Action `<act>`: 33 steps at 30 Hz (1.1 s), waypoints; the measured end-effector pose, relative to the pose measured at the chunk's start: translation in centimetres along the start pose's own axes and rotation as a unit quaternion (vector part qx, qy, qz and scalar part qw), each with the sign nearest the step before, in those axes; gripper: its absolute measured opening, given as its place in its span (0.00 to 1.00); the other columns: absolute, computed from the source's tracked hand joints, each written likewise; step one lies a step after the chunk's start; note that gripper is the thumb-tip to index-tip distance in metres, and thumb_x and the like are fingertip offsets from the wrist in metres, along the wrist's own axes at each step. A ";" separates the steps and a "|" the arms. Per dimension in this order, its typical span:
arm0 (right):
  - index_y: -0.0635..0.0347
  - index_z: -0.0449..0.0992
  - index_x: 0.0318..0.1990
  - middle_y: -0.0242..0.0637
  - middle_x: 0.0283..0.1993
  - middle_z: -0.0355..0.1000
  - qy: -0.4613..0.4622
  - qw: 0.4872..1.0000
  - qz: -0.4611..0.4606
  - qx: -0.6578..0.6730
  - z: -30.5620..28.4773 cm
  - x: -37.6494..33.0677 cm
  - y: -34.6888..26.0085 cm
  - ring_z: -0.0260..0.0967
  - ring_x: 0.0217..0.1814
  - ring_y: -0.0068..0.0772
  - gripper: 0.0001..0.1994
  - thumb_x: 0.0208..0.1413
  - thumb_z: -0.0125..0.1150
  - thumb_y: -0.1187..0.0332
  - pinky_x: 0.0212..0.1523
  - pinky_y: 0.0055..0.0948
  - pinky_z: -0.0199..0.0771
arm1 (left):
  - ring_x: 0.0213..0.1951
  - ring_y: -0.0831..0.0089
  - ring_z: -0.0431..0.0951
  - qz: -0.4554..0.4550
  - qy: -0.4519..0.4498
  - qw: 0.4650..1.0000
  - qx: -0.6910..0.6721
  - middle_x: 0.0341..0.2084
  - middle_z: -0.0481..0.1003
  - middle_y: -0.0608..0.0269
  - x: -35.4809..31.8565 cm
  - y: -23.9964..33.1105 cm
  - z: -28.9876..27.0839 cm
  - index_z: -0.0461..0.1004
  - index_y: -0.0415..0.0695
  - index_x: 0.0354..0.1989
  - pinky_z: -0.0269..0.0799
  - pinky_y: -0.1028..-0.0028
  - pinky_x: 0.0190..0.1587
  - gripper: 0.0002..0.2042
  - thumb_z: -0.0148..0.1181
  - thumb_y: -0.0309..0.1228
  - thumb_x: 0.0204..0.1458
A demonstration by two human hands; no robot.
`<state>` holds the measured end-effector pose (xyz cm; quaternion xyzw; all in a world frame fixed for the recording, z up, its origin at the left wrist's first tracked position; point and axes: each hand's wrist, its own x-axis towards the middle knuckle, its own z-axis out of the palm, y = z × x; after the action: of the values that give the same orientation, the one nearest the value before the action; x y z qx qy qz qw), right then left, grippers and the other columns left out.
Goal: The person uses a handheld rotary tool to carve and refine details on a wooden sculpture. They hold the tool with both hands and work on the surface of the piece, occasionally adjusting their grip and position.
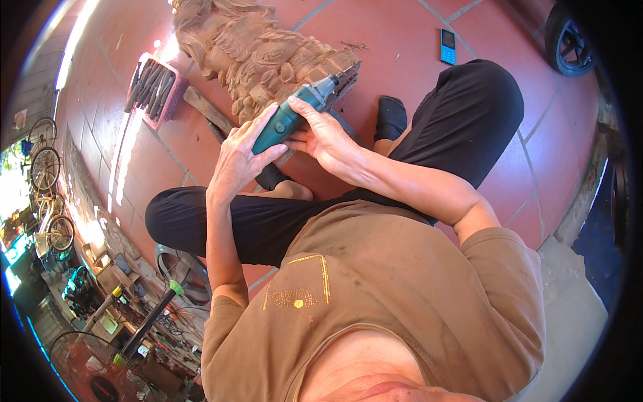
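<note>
A green die grinder (273, 132) is held at a slant in both of my hands, its nose pointing away and to the right. My left hand (234, 155) wraps the rear of its body from the left side. From the right, my right hand (323, 137) grips it nearer the front, thumb on top. Just beyond lies a brown carved wooden sculpture (258, 63) on its side. The tool's nose overlaps the sculpture's near right end in view; whether they touch, I cannot tell.
A pink basket (177, 94) of dark chisel-like rods stands left on the red tiles. A wooden-handled tool (203, 109) lies beside the sculpture. A mobile phone (448, 47) and a wheel (569, 43) are at the far right. Bicycles (45, 167) and clutter line the left.
</note>
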<state>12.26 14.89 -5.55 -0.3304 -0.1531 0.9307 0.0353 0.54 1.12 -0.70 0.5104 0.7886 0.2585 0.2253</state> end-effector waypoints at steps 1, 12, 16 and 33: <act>0.61 0.72 0.47 0.38 0.46 0.74 0.002 1.000 -0.001 0.000 -0.1 0.0 -0.1 0.73 0.49 0.34 0.20 0.58 0.63 0.54 0.55 0.45 0.73 | 0.43 0.54 0.75 -0.003 0.001 1.000 0.003 0.48 0.75 0.52 0.1 0.0 0.1 0.62 0.53 0.66 0.68 0.63 0.51 0.35 0.67 0.42 0.48; 0.59 0.72 0.47 0.37 0.45 0.74 0.004 1.000 -0.010 0.015 -0.1 0.0 -0.6 0.73 0.49 0.33 0.20 0.57 0.64 0.53 0.55 0.45 0.73 | 0.42 0.53 0.75 -0.003 -0.003 1.000 0.025 0.43 0.76 0.50 0.8 0.5 0.2 0.63 0.52 0.66 0.69 0.62 0.49 0.35 0.68 0.41 0.47; 0.58 0.72 0.46 0.36 0.45 0.74 0.005 1.000 -0.008 0.019 -0.2 0.1 -0.7 0.73 0.48 0.32 0.19 0.56 0.64 0.53 0.54 0.44 0.73 | 0.47 0.52 0.76 -0.009 -0.016 0.999 0.029 0.48 0.75 0.49 1.0 0.8 0.0 0.63 0.50 0.65 0.70 0.62 0.52 0.35 0.69 0.37 0.47; 0.58 0.72 0.45 0.36 0.44 0.74 0.002 1.000 -0.009 0.016 -0.3 0.3 -0.8 0.73 0.47 0.32 0.20 0.55 0.65 0.53 0.53 0.44 0.73 | 0.44 0.54 0.75 0.010 0.001 0.999 0.035 0.46 0.75 0.50 1.1 0.7 0.3 0.63 0.52 0.66 0.69 0.63 0.50 0.35 0.68 0.40 0.47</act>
<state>12.22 15.78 -5.68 -0.3306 -0.1408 0.9319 0.0490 0.77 2.42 -0.59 0.5257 0.7922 0.2331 0.2041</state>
